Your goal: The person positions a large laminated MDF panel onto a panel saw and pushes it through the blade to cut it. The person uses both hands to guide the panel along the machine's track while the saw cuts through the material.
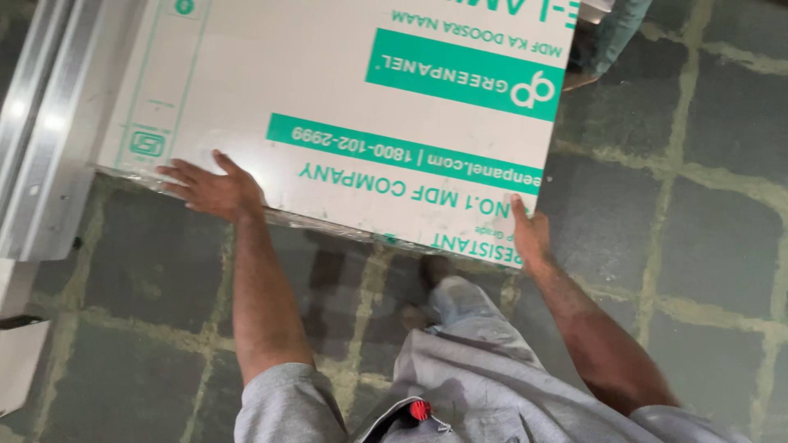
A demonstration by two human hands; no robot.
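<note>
White board (328, 107): large flat panel with green printed bands, held level above the floor, near edge toward the body, far side leaning against a metal frame.
Left hand (215, 190): fingers spread flat on top of the board's near edge.
Right hand (529, 234): gripping the board's near right corner, thumb on top, fingers hidden beneath.
Metal frame (45, 123): pale grey rails, left of the board.
Floor (706, 246): dark stone tiles with pale joints.

We are noting a dark stone-tile floor (706, 238) with pale joints, a metal rail (45, 123) lying at left, another person's foot (584, 75) standing at top.
</note>
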